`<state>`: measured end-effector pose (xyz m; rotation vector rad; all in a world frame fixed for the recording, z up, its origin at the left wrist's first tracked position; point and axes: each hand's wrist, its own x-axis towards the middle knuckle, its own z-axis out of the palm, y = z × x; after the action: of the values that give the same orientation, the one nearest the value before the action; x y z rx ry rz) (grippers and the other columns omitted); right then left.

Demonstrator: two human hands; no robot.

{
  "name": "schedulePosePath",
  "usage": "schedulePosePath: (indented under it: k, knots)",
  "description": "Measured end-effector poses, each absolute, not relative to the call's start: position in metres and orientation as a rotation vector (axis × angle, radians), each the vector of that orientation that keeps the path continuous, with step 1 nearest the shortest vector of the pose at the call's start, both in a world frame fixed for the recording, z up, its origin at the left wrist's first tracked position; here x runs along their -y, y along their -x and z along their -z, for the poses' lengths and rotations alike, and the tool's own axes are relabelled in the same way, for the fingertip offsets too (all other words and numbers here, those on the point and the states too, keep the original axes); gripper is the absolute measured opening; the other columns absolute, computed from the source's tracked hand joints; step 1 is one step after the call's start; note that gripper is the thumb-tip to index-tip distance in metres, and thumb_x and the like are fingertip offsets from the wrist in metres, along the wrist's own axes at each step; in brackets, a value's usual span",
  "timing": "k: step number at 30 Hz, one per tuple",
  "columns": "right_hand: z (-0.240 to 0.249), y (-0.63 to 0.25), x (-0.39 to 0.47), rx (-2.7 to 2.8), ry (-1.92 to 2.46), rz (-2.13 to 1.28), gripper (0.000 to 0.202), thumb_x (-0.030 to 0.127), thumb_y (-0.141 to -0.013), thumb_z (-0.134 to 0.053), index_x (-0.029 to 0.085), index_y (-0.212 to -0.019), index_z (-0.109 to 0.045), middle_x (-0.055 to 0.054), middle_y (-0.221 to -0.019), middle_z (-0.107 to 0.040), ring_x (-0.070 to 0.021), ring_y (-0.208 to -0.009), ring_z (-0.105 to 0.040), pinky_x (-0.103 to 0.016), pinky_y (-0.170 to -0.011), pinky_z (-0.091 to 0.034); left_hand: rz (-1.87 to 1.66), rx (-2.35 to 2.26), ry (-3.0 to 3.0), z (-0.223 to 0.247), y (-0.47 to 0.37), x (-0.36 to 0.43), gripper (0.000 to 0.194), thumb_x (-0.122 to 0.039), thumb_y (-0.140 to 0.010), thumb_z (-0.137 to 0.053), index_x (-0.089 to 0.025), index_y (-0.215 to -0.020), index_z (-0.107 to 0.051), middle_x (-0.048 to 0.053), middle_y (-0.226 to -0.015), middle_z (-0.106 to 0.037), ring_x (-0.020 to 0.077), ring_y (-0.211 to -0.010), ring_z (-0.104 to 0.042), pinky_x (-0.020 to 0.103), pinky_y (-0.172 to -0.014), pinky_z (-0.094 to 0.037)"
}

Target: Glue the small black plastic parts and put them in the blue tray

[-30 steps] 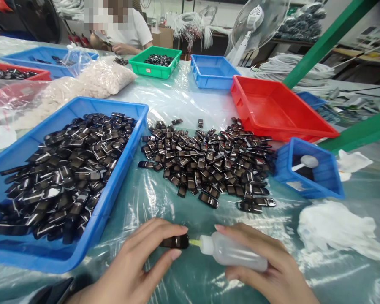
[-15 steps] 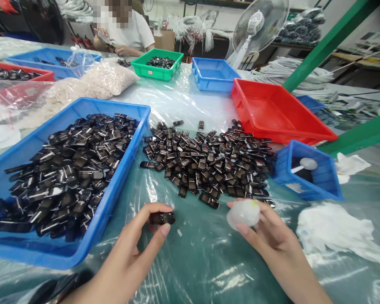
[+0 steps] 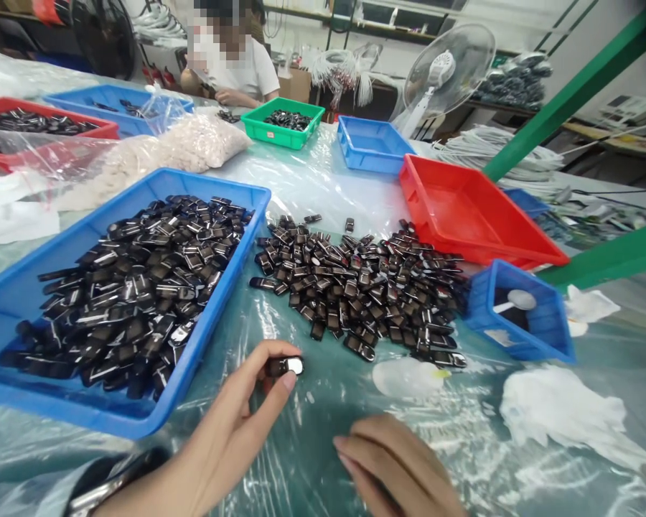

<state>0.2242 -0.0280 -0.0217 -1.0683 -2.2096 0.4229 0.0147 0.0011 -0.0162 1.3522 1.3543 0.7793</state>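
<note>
Grip of L hand (image 3: pixel 237 409): thumb + forefinger clamped on one glossy dark part (image 3: pixel 280 367), held over the table (image 3: pixel 301 467), nr side of the loose heap (image 3: pixel 363 287). Pinched lightly, end w/ bright white patch poking out past fingertips, toward R. Looks like a hold chosen to leave that end uncovered. Patch = insert or glare, can't tell.

R hand (image 3: pixel 401 459): low over table, nr wearer, fingers curled + bunched. Nothing seen in it; underside hidden, so can't tell if grip is together or apart.

Squeeze bottle (image 3: pixel 403 378), translucent, lies on its side btwn R hand and heap. Yellowish tip (image 3: pixel 440 373) points R, away from held part. Prob. laid there to free the R fingers yet be w/in reach.

Heap spread mid-table, dark parts at all angles; prob. so singles are easy to pick. Big blue tray (image 3: pixel 75 411) to L, full of similar parts, walls presumably keeping them apart from the heap.

R side: small blue box (image 3: pixel 487 312) w/ white scoop (image 3: pixel 521 299) resting inside, crumpled white cloth (image 3: pixel 565 409) nearer wearer, prob. handy for wiping. Clear plastic over table, likely for protection.
</note>
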Motion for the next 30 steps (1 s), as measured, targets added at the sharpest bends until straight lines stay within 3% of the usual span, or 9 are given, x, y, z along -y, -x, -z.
schedulePosePath:
  k: [5, 13, 21, 25, 30]
  knots:
    - [0.032, -0.195, 0.018, 2.31, 1.174, -0.327, 0.026, 0.015, -0.096, -0.042, 0.015, -0.111, -0.063, -0.011, -0.089, -0.067, -0.0221, -0.076, -0.065, -0.034, -0.062, -0.057, -0.838, -1.319, -1.396, 0.017, -0.014, -0.001, 0.018, -0.032, -0.095, -0.047, -0.029, -0.111, -0.053, 0.002, -0.103, -0.062, 0.0246, -0.103, -0.056, 0.034, -0.079, -0.048]
    - [0.03, -0.193, 0.005, 2.155, 1.263, -0.508, 0.026, 0.014, -0.095, -0.039, 0.019, -0.091, -0.064, -0.009, -0.086, -0.064, -0.0225, -0.078, -0.061, -0.037, -0.067, -0.053, -0.821, -1.292, -1.473, 0.016, -0.012, -0.003, 0.017, -0.027, -0.095, -0.046, -0.026, -0.11, -0.054, 0.003, -0.1, -0.063, 0.0238, -0.099, -0.057, 0.034, -0.076, -0.049]
    - [0.012, -0.202, 0.006, 1.679, 1.283, -1.237, 0.009, 0.024, -0.093, -0.048, 0.023, -0.088, -0.055, 0.0, -0.079, -0.057, -0.0147, -0.072, -0.058, -0.028, -0.067, -0.05, -0.78, -1.192, -1.517, 0.017, -0.014, 0.001, 0.017, -0.03, -0.095, -0.045, -0.027, -0.11, -0.053, 0.002, -0.095, -0.062, 0.0224, -0.091, -0.057, 0.033, -0.072, -0.049]
    - [0.006, -0.202, 0.005, 1.324, 1.206, -1.639, 0.015, 0.034, -0.091, -0.054, 0.021, -0.085, -0.056, 0.003, -0.07, -0.055, -0.0123, -0.066, -0.059, -0.027, -0.068, -0.052, -0.746, -1.108, -1.526, 0.015, -0.015, 0.004, 0.015, -0.029, -0.095, -0.044, -0.029, -0.108, -0.051, 0.0, -0.092, -0.061, 0.0214, -0.088, -0.056, 0.032, -0.072, -0.048]
    - [0.009, -0.198, 0.004, 0.994, 1.091, -1.902, 0.021, 0.039, -0.082, -0.067, 0.019, -0.081, -0.057, 0.004, -0.065, -0.053, -0.0104, -0.061, -0.056, -0.023, -0.062, -0.05, -0.678, -1.027, -1.56, 0.008, -0.013, 0.005, 0.015, -0.027, -0.097, -0.041, -0.03, -0.11, -0.05, 0.0, -0.09, -0.062, 0.0203, -0.087, -0.06, 0.03, -0.073, -0.049]
